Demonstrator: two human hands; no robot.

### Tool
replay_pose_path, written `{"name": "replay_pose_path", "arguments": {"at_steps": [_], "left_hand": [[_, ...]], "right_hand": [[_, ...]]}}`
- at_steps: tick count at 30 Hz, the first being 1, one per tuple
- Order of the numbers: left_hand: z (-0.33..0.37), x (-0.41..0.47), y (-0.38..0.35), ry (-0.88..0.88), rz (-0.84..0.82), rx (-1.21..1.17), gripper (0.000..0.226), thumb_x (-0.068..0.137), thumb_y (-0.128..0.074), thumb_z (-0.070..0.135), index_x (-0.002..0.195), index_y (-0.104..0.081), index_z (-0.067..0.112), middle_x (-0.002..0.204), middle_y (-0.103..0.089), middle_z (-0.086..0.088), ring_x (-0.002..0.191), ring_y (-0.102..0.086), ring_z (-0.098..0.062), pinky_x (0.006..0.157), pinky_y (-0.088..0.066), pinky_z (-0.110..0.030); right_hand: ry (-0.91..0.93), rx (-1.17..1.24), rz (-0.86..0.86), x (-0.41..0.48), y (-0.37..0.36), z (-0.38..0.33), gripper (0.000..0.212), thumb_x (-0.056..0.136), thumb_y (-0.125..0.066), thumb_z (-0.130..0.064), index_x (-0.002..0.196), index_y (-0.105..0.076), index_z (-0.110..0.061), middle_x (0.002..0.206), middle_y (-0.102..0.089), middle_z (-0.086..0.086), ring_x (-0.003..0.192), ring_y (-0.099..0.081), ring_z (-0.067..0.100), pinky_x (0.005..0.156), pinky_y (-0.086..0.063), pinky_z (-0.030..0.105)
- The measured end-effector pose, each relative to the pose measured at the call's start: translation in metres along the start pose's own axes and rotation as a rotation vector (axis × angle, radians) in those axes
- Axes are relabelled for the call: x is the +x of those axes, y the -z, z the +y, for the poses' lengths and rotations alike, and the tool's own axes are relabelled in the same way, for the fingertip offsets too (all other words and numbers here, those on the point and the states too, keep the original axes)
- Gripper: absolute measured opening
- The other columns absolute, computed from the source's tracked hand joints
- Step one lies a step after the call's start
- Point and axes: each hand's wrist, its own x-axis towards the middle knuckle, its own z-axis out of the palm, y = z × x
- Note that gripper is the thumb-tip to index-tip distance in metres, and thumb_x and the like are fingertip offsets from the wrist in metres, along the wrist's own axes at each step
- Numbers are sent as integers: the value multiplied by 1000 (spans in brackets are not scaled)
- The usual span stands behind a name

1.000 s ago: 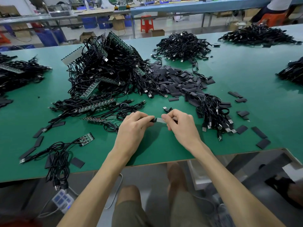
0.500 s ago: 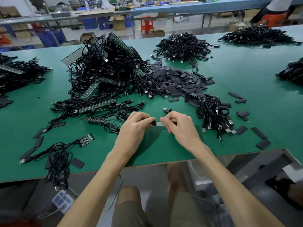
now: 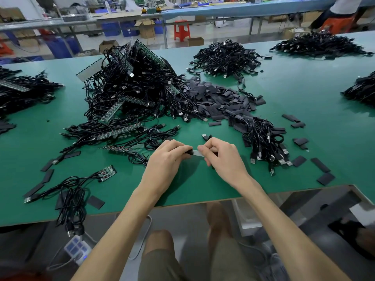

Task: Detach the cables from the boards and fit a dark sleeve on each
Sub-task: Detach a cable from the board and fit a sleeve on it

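My left hand (image 3: pixel 168 159) pinches the black end of a cable (image 3: pixel 189 152) just above the green table (image 3: pixel 203 191). A short pale piece (image 3: pixel 197 153) sticks out of that end toward my right hand (image 3: pixel 221 157), whose fingers pinch its other end along with a dark sleeve, mostly hidden under the fingers. Behind my hands rises a big tangle of black cables and green boards (image 3: pixel 132 88). To its right lies a heap of dark flat sleeves (image 3: pixel 215 100).
A bundle of loose USB cables (image 3: pixel 265 142) lies right of my hands, with single sleeves (image 3: pixel 320 165) scattered beyond. A small board with cables (image 3: pixel 107 171) lies at the left front. More cable piles (image 3: pixel 225 57) sit further back. A power strip (image 3: pixel 78 248) hangs below the table edge.
Both hands have drifted slightly toward each other, so less of the pale piece shows between them. Everything else on the table is where it was.
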Motion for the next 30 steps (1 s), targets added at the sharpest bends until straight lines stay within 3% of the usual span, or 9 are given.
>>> {"name": "replay_pose_path", "arguments": {"at_steps": [13, 20, 24, 27, 30], "left_hand": [[0, -1, 0, 19, 20, -4, 15, 92, -73, 14, 106, -77, 11, 98, -70, -1, 90, -62, -24, 83, -53, -40], [3, -2, -1, -41, -71, -18, 17, 92, -72, 9, 108, -77, 8, 98, -70, -3, 89, -62, -25, 103, -50, -48], [4, -1, 1, 4, -33, 0, 18, 92, -72, 11, 109, -76, 7, 98, -71, -6, 90, -62, -27, 91, -53, -45], [6, 0, 3, 30, 26, 24, 19, 92, -71, 13, 109, -76, 5, 98, -70, -7, 90, -63, -29, 83, -54, -41], [5, 0, 3, 31, 42, 28, 19, 93, -71, 14, 109, -76, 6, 98, -70, -6, 90, -63, -28, 83, -53, -39]], "right_hand": [[9, -4, -12, 0, -1, 2, 31, 101, -62, -38, 77, -59, -19, 57, -66, -11, 53, -56, 5, 67, -46, 29], [24, 6, -88, -2, -1, 2, 24, 99, -65, -38, 81, -64, -24, 59, -67, -12, 56, -58, 4, 63, -40, 24], [31, 121, -129, -1, -2, 2, 11, 98, -68, -33, 92, -67, -24, 72, -73, -10, 72, -68, 3, 72, -50, 18], [70, 93, -80, 0, -3, 4, 4, 97, -69, -28, 100, -68, -26, 86, -72, -13, 85, -66, -1, 75, -45, 8], [62, 88, -35, 1, -3, 4, 4, 95, -72, -27, 96, -68, -24, 88, -69, -14, 84, -63, 0, 72, -43, 9]]}}
